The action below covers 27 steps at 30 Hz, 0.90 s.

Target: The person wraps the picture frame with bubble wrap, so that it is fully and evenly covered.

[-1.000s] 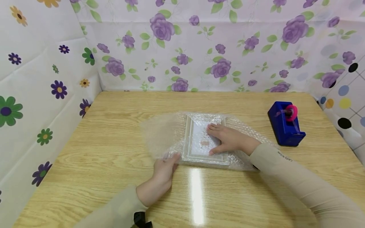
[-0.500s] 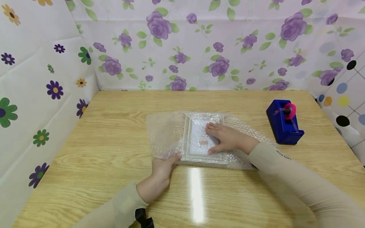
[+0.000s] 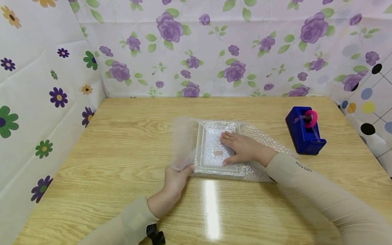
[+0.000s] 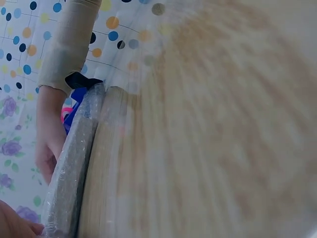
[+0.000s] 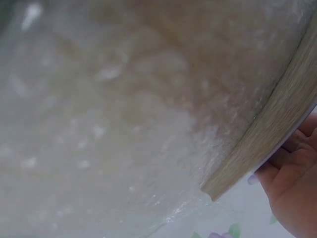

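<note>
A pale picture frame (image 3: 200, 149) lies under clear bubble wrap (image 3: 257, 136) on the table. My right hand (image 3: 245, 148) rests on the frame's front through the wrap, fingers spread. At the near left corner, my left hand (image 3: 176, 180) pinches the edge of the wrap, its thumb against the corner and its other fingers largely hidden. The left flap (image 3: 183, 139) of wrap stands raised beside the frame. In the left wrist view, the wrapped side of the frame (image 4: 74, 163) runs close to the table, with the right hand (image 4: 49, 134) beyond it.
A blue tape dispenser (image 3: 306, 132) with a pink-cored roll stands right of the wrapped frame, near the right sleeve. The wooden table (image 3: 128, 136) ends at a floral sheet (image 3: 208, 51) at the back. More patterned sheets hang at both sides.
The left flap of bubble wrap has come up from the table and moved right, toward the frame, with my left hand at its edge. My right hand has stayed in place on the frame.
</note>
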Motion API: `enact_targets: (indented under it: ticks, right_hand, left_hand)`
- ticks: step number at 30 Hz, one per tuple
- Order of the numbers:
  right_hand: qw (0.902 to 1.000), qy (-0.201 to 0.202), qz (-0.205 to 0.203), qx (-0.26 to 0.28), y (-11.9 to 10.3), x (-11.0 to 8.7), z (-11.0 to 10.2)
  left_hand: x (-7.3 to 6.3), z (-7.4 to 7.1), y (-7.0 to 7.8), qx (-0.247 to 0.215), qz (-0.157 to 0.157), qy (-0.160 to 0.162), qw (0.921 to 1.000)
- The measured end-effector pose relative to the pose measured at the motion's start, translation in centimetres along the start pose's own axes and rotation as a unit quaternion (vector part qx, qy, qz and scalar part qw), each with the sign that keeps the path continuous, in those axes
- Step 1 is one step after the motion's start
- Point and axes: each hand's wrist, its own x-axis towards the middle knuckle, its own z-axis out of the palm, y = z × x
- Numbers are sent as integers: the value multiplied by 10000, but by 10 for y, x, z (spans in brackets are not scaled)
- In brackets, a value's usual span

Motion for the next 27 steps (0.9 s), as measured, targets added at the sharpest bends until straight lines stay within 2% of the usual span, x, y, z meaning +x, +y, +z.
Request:
enact_targets:
  ticks: [2,4,8,11,15,18,19,22,24,27]
  right_hand:
    - [10000,19,10,-56,-1,0,0]
    - [9999,43,11,-104,-2,0,1]
    - [9998,55,54,-159,-2,0,2]
    - [9998,102,81,-181,-2,0,3]
    - [9994,296,78,-143,-3,-2,4]
    - [9991,393,136,-81,-5,-3,4]
    - [9990,398,169,-81,-5,-4,4]
    - [9987,379,316,-93,-6,-5,5]
    - [9984,380,385,-134,-6,-6,6]
    - [9977,443,499,-148,-6,-6,8]
  left_hand:
    - [1,-2,0,392,405,-52,9984]
    - [2,-4,0,811,822,-105,9933]
    - [3,-8,0,1371,1587,-389,9770]
    - [4,-10,3,1655,1909,-633,9655]
    - [2,-11,10,2315,2427,-853,9382]
    - [2,-12,16,2851,2936,-942,9075]
    - [1,-12,18,2968,3037,-975,9001]
    - [0,-11,22,3355,3181,-1100,8799]
    - [-1,-11,23,3640,3131,-1179,8693]
    - [-4,-10,24,4108,3154,-1248,8463]
